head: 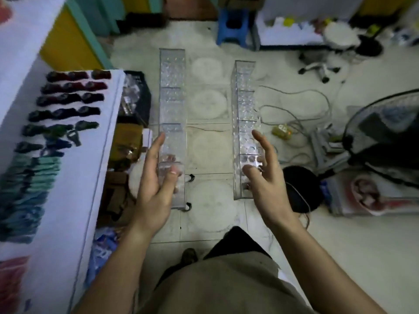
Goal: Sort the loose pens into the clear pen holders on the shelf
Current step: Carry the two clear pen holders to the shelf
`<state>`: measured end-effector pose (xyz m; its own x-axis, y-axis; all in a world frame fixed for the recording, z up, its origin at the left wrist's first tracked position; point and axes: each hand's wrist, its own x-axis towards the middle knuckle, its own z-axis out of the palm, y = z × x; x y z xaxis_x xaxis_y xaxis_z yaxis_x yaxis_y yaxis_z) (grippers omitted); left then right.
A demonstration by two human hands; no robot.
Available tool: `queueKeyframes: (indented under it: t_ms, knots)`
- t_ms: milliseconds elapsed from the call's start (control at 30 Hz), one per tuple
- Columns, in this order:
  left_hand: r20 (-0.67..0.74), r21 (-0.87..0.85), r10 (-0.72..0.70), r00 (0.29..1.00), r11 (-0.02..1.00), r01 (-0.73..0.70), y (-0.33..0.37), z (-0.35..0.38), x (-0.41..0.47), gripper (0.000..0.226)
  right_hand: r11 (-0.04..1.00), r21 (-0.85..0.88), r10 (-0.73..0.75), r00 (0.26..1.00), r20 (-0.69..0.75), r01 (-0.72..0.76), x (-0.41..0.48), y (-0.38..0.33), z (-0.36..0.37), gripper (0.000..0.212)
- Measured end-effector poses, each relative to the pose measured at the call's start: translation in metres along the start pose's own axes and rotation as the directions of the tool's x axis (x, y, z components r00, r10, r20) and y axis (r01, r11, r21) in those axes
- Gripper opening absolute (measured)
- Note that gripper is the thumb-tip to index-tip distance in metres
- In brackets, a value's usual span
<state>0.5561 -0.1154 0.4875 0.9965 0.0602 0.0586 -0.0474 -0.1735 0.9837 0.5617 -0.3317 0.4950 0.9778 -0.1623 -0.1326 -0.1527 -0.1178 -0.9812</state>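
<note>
the left hand (156, 189) is holding the left holder (173, 87) and the right hand (266, 182) the right holder (244, 98), fingers (156, 148) curled round them, both empty above the floor (210, 155), while the pens (68, 98) are lying on the shelf (99, 143), none put in yet.

- left pen holder (172, 91) and right pen holder (244, 98): clear hard plastic, glossy, dimpled tops catching the light
- floor (208, 143): pale tile, smooth with a dull sheen, kinda scuffed with round marks
- stool (232, 28): blue moulded plastic, smooth
- shelf (90, 166): white, matt top
- shorts (226, 286): khaki cloth, matt
- fan (385, 123): thin wire grille, looks like metal
</note>
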Motion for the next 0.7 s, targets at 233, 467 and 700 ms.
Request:
queueKeyframes:
  t_ms: [233,467,700]
  knots:
    - [0.171,-0.010,-0.062,0.983,0.998,0.065,-0.008,0.037,0.057,0.057,0.997,0.061,0.044,0.988,-0.149,-0.035,0.021,0.001,-0.017,0.067]
    - [0.266,-0.031,-0.037,0.963,0.998,0.047,0.001,0.117,0.158,0.058,0.998,0.055,0.035,0.976,-0.215,-0.024,0.114,0.008,-0.058,0.069]
    - [0.279,0.005,-0.019,0.960,1.000,0.018,0.017,0.182,0.271,0.058,0.999,0.033,0.006,0.991,-0.134,-0.002,0.244,-0.028,-0.112,0.069]
